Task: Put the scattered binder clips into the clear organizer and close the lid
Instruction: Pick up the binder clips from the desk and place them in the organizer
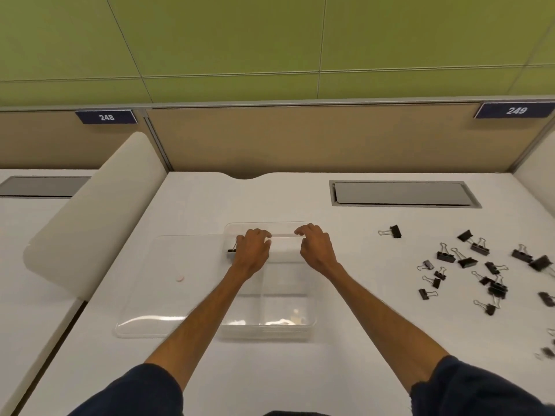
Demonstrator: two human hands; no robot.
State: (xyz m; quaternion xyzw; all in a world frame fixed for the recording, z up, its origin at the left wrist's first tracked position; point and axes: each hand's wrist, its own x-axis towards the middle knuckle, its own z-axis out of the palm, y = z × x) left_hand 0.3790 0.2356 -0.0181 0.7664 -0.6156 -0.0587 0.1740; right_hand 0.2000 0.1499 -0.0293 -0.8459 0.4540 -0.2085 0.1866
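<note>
both arms stretched forward, left hand (253, 250) and right hand (315, 249) near together, fingers (263, 234) curled

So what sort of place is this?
Probably an open-plan office or study room: numbered seat plates 248 and 249, a divider panel between white desks, and a recessed cable hatch.

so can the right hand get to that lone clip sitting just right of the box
Probably yes. The right hand is at the far end of the box, and only bare table lies between it and that clip.
</note>
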